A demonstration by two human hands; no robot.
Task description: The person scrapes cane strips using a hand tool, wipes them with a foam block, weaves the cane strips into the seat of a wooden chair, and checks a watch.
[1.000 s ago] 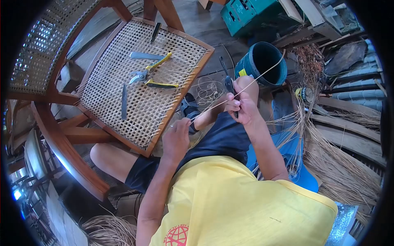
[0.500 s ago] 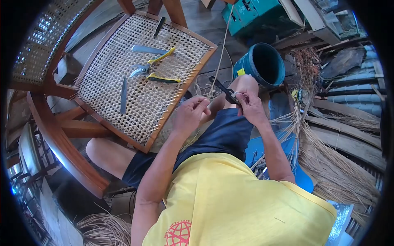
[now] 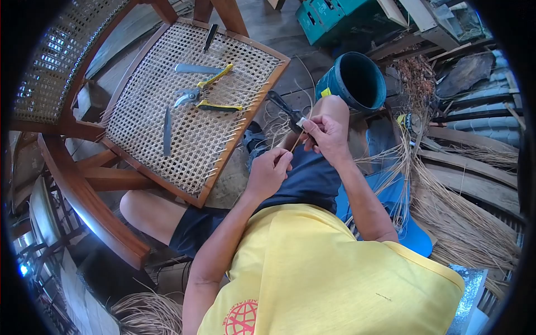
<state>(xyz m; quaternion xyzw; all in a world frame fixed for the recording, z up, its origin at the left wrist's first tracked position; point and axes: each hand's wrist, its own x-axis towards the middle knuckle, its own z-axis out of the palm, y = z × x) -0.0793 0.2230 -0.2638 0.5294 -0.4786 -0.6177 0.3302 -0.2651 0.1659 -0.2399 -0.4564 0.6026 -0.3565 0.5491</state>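
My left hand [image 3: 269, 172] pinches the end of a thin cane strand [image 3: 297, 142] over my lap. The strand runs up to my right hand [image 3: 325, 137], whose fingers are wrapped round a black-handled tool [image 3: 287, 111] with a small pale metal part near the thumb. To the left is a wooden chair with a woven cane seat [image 3: 195, 159]. On the seat lie yellow-handled pruning shears [image 3: 191, 96], a flat grey blade [image 3: 195, 68], a narrow metal strip [image 3: 167, 131] and a small black tool [image 3: 210, 38]. Loose strand ends stick out along the seat's right edge.
A dark green bucket [image 3: 379, 92] stands beyond my right knee, near a green crate [image 3: 321, 25]. Bundles of cane strands [image 3: 463, 223] lie at the right beside a blue plastic object [image 3: 416, 237]. Another bundle [image 3: 148, 312] is at the lower left.
The long strand once stretched between both hands now shows only as a short length between them. My left hand has moved right, closer to my right hand, and the black tool has come into clearer view.
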